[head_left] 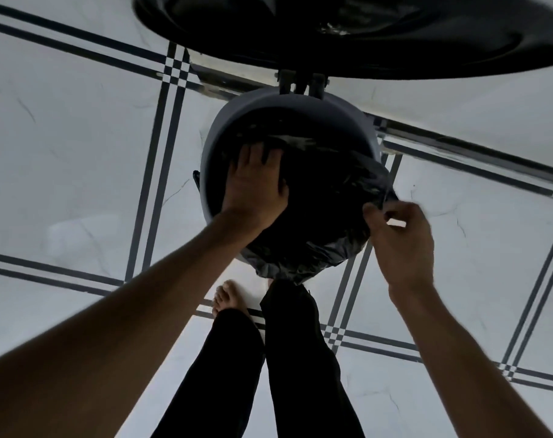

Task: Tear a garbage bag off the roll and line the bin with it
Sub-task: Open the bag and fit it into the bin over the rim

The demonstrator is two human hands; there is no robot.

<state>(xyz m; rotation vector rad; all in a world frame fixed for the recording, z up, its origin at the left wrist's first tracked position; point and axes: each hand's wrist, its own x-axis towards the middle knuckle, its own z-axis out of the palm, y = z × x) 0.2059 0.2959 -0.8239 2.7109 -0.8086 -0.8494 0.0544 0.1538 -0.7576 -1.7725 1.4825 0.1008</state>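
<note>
A round grey bin (219, 128) stands on the floor below me, its lid (363, 33) swung up and back at the top of the view. A black garbage bag (319, 216) fills the bin's mouth and hangs over the near and right rim. My left hand (253, 184) lies flat with spread fingers on the bag inside the bin's left side. My right hand (398, 235) pinches the bag's edge at the right rim, just outside the bin. The roll is not in view.
White floor tiles with dark striped borders (161, 172) surround the bin. My legs in dark trousers (278, 358) and a bare foot (227, 295) stand right in front of the bin. A small dark pedal (196, 178) sticks out at the bin's left.
</note>
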